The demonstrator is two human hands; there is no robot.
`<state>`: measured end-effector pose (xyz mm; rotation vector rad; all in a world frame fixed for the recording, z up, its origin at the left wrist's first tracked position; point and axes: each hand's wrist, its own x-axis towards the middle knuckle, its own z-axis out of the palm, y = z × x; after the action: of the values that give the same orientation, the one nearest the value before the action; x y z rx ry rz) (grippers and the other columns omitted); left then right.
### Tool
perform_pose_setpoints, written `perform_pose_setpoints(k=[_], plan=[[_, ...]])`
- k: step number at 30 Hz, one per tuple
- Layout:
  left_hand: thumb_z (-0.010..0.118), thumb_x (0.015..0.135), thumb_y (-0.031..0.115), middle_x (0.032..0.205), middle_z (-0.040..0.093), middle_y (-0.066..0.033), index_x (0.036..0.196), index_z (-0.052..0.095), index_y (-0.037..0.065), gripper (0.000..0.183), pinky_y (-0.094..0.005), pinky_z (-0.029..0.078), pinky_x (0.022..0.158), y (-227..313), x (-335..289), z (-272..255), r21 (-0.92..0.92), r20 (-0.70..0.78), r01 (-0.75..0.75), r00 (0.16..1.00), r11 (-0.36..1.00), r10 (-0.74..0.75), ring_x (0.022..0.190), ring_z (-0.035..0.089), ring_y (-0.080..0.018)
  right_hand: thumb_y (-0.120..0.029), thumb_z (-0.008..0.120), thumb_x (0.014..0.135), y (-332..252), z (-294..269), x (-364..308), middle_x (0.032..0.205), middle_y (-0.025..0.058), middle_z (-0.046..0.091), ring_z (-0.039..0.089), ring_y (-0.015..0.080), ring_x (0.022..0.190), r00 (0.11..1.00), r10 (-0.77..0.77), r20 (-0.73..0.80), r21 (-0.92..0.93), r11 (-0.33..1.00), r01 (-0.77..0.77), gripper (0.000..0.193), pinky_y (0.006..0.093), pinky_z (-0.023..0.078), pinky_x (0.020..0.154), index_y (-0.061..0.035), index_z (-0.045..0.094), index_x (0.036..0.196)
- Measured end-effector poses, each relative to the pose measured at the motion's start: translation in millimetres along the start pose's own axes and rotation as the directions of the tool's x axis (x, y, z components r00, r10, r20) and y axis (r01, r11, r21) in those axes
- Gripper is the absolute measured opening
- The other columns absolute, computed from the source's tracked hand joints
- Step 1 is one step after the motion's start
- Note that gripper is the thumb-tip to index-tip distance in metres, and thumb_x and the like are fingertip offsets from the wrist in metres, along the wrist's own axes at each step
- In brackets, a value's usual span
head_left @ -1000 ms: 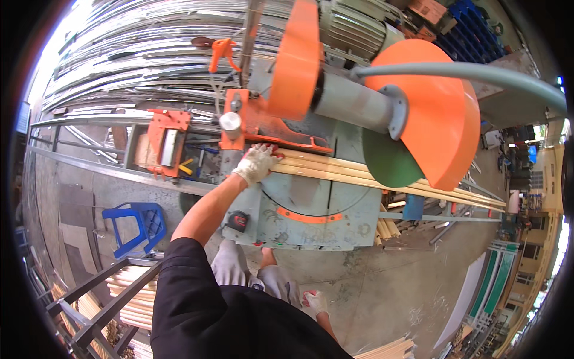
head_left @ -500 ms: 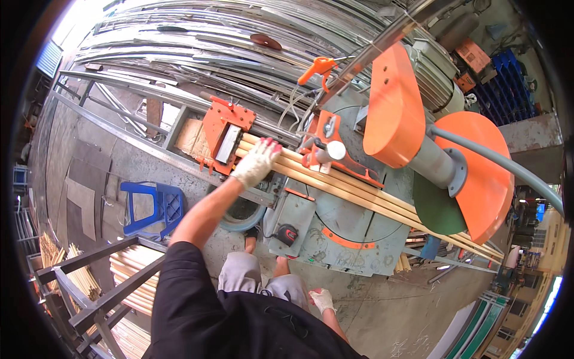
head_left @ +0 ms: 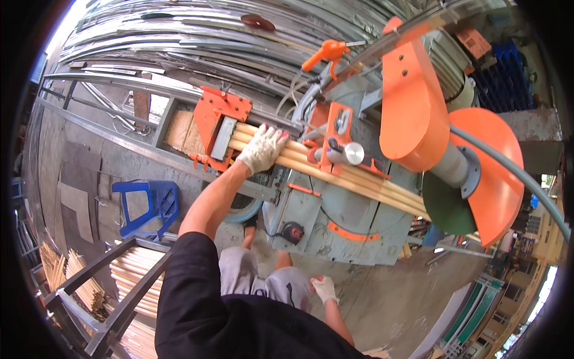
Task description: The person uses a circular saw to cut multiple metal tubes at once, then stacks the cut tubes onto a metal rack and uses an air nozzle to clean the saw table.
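Note:
Several pale wooden rods (head_left: 365, 184) lie side by side across the grey saw table (head_left: 353, 248), their left ends against a metal stop block (head_left: 224, 137) on an orange bracket (head_left: 209, 122). My left hand (head_left: 262, 149), in a white glove with reddish fingertips, is closed over the rods just right of that block. A clamp with a round silver knob (head_left: 353, 154) sits over the rods. Farther right, they reach the dark green saw blade (head_left: 448, 204) beneath the orange guard (head_left: 412, 107). My right hand (head_left: 324, 288), also gloved, hangs beside my right thigh, fingers loosely apart, nothing visible in it.
An orange trigger handle (head_left: 326, 55) hangs above the saw. A tape measure (head_left: 292, 232) rests on the table's near left part. To the left are a blue stool (head_left: 148, 203) and a dark metal rack (head_left: 113, 266) with stacked rods. Long metal profiles (head_left: 179, 42) lie behind.
The clamp knob has moved over the rods. Rod lengths that stretched past the blade are mostly out of sight now. My left hand stays on the rods; the whole view has shifted slightly.

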<state>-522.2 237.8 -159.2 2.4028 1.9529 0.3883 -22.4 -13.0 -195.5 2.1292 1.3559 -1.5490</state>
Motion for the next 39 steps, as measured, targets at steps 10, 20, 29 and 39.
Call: perform_pose_setpoints(k=[10,20,29,39], plan=[[0.067,0.067,0.01,0.12,0.057,-0.0147,0.132,0.046,0.003,0.069,-0.0438,0.039,0.1,-19,13,-13,-0.074,0.108,-0.003,0.994,0.997,0.011,0.115,0.053,-0.0319,-0.043,0.064,0.086,-44,-41,30,0.104,0.023,0.069,0.064,0.0389,0.102,0.915,-0.077,-0.395,-0.234,0.972,-0.019,0.047,0.0452,0.05,0.089,-0.0011,0.067,0.108],[0.069,0.063,0.008,0.123,0.056,-0.0177,0.131,0.047,-0.001,0.072,-0.0447,0.038,0.102,-11,12,-3,-0.082,0.167,0.055,0.985,0.995,-0.041,0.119,0.05,-0.0349,-0.037,0.059,0.09,-51,-67,68,0.092,0.0211,0.069,0.066,0.0402,0.088,0.963,-0.251,-0.097,-0.72,0.686,0.106,0.034,0.05,0.052,0.08,-0.0053,0.071,0.096],[0.067,0.065,0.008,0.118,0.056,-0.016,0.127,0.048,0.002,0.065,-0.0468,0.037,0.101,-5,10,-11,-0.071,0.143,0.07,0.988,0.995,-0.059,0.113,0.052,-0.034,-0.014,0.059,0.076,-42,-79,72,0.085,0.016,0.072,0.071,0.0311,0.085,0.797,-0.563,0.219,-0.964,0.001,0.265,0.018,0.0519,0.053,0.07,-0.0086,0.076,0.083],[0.062,0.071,0.01,0.149,0.037,-0.0242,0.148,0.03,-0.002,0.085,-0.0514,0.01,0.121,-3,-11,-17,0.275,0.226,0.27,0.915,0.923,-0.335,0.143,0.027,-0.0401,-0.013,0.061,0.092,-327,-317,-296,0.095,0.0079,0.069,0.064,0.0173,0.092,0.254,-0.753,-0.607,-0.549,0.628,0.551,0.026,0.031,0.051,0.08,-0.0026,0.064,0.115]])
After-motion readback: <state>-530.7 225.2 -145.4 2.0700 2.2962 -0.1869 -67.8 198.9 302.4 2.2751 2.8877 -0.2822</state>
